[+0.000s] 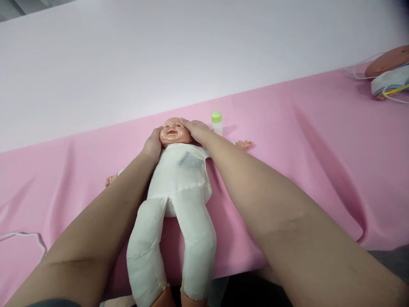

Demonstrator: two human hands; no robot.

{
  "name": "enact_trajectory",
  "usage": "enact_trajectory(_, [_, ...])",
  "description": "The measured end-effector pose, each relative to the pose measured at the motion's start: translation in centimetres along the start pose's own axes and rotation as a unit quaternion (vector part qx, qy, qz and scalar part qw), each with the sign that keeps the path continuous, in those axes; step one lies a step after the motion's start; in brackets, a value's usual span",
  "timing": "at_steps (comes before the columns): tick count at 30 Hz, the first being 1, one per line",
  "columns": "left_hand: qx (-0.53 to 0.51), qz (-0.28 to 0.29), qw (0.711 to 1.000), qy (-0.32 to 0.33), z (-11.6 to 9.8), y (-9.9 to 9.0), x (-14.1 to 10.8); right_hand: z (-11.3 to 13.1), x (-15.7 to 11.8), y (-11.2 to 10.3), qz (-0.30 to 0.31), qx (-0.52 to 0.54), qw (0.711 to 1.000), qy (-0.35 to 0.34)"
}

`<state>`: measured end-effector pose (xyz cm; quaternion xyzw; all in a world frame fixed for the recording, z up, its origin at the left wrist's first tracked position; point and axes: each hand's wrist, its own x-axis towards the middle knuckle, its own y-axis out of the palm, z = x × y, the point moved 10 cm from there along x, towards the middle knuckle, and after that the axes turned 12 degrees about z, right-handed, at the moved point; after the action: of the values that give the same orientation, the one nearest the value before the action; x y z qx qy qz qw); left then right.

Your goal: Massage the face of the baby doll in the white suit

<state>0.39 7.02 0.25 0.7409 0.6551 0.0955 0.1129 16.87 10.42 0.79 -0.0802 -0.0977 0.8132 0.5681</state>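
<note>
A baby doll (179, 175) with a white cloth body lies on its back on a pink sheet (271, 128), its head away from me and its legs at the near edge. My left hand (154, 144) cups one side of the doll's head, on the left of the picture. Against the other side of the head lies my right hand (196, 130), its fingers reaching toward the top. Both hands hold the head between them; some fingertips are hidden behind it. The doll's arms stretch out to both sides beneath my forearms.
Just right of my right hand stands a small bottle (217, 123) with a green cap. Another doll (388, 64) with tubing lies at the far right. A white cable (30, 234) runs at the lower left. A white wall rises behind.
</note>
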Motion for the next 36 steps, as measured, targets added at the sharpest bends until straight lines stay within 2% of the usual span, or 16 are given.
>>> enact_trajectory(10, [0.023,-0.011,1.0,-0.006,-0.2,-0.1,-0.2,-1.7,2.2,-0.1,-0.003,0.034,0.999,0.006])
enact_trajectory(16, [0.023,-0.01,1.0,-0.006,-0.2,-0.2,-0.1,-2.3,2.6,-0.1,-0.001,0.034,0.999,0.023])
enact_trajectory(30, [0.009,-0.013,1.0,-0.007,-0.4,0.3,-0.5,-1.9,2.4,-0.2,-0.006,0.018,1.0,0.018])
enact_trajectory(36, [0.022,-0.02,1.0,-0.008,-0.3,-0.2,-0.2,-1.5,2.0,0.0,0.008,0.032,0.999,-0.004])
